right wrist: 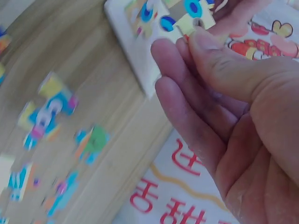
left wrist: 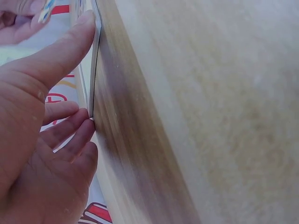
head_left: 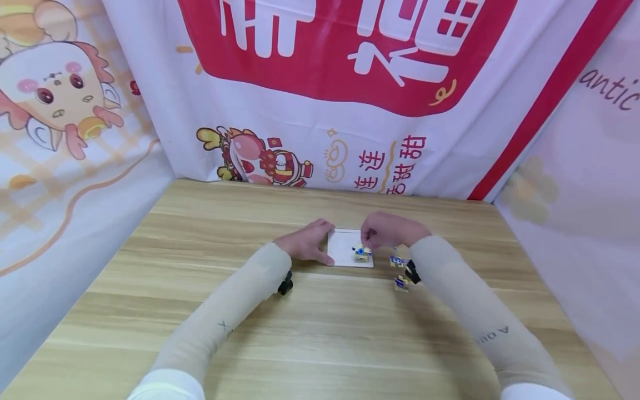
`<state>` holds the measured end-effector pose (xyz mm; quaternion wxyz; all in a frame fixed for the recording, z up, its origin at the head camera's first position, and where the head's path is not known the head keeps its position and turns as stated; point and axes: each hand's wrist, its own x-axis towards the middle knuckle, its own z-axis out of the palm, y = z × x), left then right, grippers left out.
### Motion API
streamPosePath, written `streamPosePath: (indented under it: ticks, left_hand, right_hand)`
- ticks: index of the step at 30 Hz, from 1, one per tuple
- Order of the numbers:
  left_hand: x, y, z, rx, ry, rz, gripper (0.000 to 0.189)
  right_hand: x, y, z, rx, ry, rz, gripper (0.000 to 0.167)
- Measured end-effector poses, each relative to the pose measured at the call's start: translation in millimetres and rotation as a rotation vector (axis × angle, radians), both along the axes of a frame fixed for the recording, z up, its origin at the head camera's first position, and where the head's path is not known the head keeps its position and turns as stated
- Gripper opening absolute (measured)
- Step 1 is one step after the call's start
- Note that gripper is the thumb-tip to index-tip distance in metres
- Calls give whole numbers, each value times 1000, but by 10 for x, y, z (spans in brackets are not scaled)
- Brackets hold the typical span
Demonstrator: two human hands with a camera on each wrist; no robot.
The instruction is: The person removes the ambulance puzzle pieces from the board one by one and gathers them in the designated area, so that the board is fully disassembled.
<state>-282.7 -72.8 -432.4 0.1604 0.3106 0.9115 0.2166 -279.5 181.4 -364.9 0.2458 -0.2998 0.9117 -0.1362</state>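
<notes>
A shallow white puzzle tray (head_left: 341, 244) lies on the wooden table. My left hand (head_left: 305, 241) holds its left side, thumb at the near corner and fingers at the far corner. In the left wrist view, the thumb (left wrist: 70, 44) lies along the tray's rim. Over the tray's right part, my right hand (head_left: 392, 229) pinches a jigsaw piece (right wrist: 198, 21) between thumb and fingertips; the piece is cream with blue rings. Other printed pieces (head_left: 362, 258) sit in the tray near its lower right corner, partly hidden by the fingers in the right wrist view.
Several loose jigsaw pieces (right wrist: 49, 112) lie on the table right of the tray, some under the right wrist (head_left: 398, 261). A black wrist device (head_left: 285, 283) is strapped to each arm. A printed cloth (head_left: 320, 128) hangs behind the table.
</notes>
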Motion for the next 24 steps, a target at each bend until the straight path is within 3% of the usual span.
streamPosePath:
  ticks: [6, 15, 24]
  left_hand:
    - [30, 12, 11, -3, -8, -1, 98]
    - [24, 18, 24, -4, -15, 4, 99]
    - [22, 18, 22, -9, -16, 2, 100]
  right_hand:
    - [148, 357, 47, -39, -54, -50, 18]
    - [421, 875, 97, 64, -60, -78, 22]
    - [603, 1172, -13, 36, -130, -145, 23]
